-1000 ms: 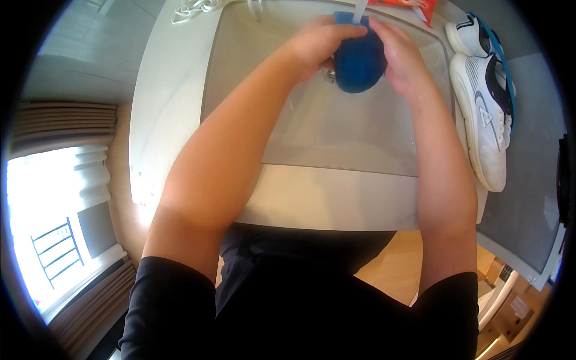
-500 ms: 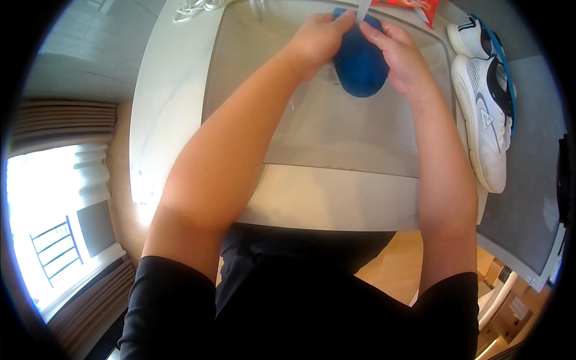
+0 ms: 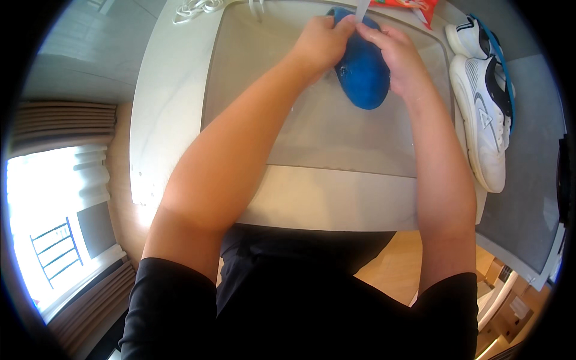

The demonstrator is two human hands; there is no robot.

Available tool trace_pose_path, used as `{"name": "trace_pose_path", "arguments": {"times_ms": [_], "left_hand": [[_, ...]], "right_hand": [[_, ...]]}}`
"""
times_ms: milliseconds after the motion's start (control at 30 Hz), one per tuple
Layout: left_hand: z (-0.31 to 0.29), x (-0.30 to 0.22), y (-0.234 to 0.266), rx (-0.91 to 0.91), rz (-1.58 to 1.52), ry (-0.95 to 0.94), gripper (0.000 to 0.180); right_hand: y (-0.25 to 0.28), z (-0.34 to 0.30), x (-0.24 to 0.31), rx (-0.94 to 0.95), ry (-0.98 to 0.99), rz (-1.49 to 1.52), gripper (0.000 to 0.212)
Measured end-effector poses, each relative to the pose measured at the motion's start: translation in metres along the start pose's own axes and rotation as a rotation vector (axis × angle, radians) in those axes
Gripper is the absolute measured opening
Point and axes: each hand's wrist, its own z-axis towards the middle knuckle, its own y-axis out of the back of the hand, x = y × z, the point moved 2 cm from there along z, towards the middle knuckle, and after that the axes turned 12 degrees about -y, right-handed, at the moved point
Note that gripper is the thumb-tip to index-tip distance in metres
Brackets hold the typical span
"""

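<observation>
A blue shoe insole (image 3: 365, 75) is held over the sink (image 3: 336, 141), its rounded end pointing toward me. My left hand (image 3: 324, 45) grips its left edge, thumb on top near the far end. On the other side my right hand (image 3: 401, 57) holds the right edge, thumb also laid on top. A thin stream of water (image 3: 362, 11) comes down between the two thumbs onto the insole. The fingers beneath it are mostly hidden.
White sneakers (image 3: 482, 117) stand on the right, with a thin blue strip (image 3: 503, 60) along them. White laces (image 3: 195, 8) lie on the counter (image 3: 162, 114) at the far left. A red-orange packet (image 3: 414, 8) sits behind the sink.
The insole has tilted, its rounded end coming nearer to me and slightly right. Both hands keep their hold, with only a small shift. The water still runs.
</observation>
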Motion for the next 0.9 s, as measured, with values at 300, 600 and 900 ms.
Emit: {"name": "trace_pose_path", "arguments": {"times_ms": [300, 600, 900], "left_hand": [[0.009, 0.000, 0.007, -0.048, -0.571, 0.235, 0.037], [0.005, 0.000, 0.007, 0.105, -0.069, 0.091, 0.050], [0.006, 0.004, 0.006, 0.023, -0.020, -0.031, 0.048]], "right_hand": [[0.010, -0.002, -0.001, 0.163, -0.221, 0.118, 0.044], [0.012, 0.005, -0.003, 0.027, -0.129, 0.082, 0.036], [0.002, -0.001, 0.002, 0.040, -0.135, 0.167, 0.038]]}}
